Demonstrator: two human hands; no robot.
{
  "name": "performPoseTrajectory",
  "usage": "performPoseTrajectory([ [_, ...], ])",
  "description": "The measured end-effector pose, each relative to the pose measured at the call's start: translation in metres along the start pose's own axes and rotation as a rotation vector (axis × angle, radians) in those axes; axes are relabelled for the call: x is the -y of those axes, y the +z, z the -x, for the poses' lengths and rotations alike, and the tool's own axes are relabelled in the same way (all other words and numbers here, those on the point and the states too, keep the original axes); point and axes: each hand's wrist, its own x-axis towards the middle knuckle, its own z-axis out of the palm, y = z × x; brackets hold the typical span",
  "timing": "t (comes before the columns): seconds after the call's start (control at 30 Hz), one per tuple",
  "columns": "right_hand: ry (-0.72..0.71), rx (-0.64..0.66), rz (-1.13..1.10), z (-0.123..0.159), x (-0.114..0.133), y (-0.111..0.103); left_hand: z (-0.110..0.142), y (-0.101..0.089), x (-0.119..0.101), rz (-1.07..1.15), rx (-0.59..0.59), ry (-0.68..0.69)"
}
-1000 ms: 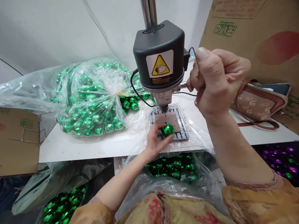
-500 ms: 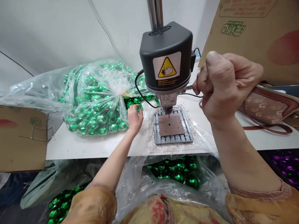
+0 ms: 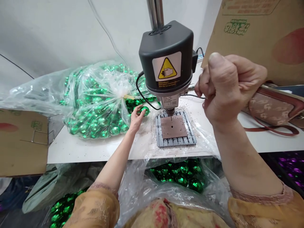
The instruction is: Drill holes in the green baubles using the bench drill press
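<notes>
My left hand holds a shiny green faceted ball between thumb and fingers, at the mouth of a clear plastic bag full of similar balls. Closed in a fist, my right hand grips the drill press lever, whose end is hidden inside the fingers. The black drill press carries a yellow warning label. Its thin bit points down at a brown board with one dark hole, lying on the slotted metal base. Dark shavings are scattered around.
Below the table edge, an open plastic bag on my lap holds more green balls. A handbag with a brown strap lies at right before a cardboard box. Another carton stands at left; purple balls show lower right.
My left hand has gone from the drill base, where it had a green ball, leftward to the bag mouth, and now has a ball there. My right hand stays on the lever.
</notes>
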Motion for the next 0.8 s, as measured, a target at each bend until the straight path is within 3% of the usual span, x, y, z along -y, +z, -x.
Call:
performPoseTrajectory([
  [0.17,0.004,0.006,0.002,0.001,0.001,0.001,0.052,0.022,-0.024,0.289,0.098,-0.181],
  [0.3,0.050,0.009,0.093,0.003,0.002,0.000,0.078,0.045,-0.033,0.237,0.160,-0.128],
  [0.5,0.090,0.005,0.232,0.006,-0.004,-0.005,0.079,0.061,-0.026,-0.031,0.312,0.034],
  [0.7,0.071,0.007,0.198,0.005,-0.002,-0.004,0.082,0.064,-0.030,-0.239,0.343,0.223],
  [0.8,0.054,0.004,0.206,0.004,0.000,-0.002,0.088,0.071,-0.030,-0.291,0.318,0.207],
])
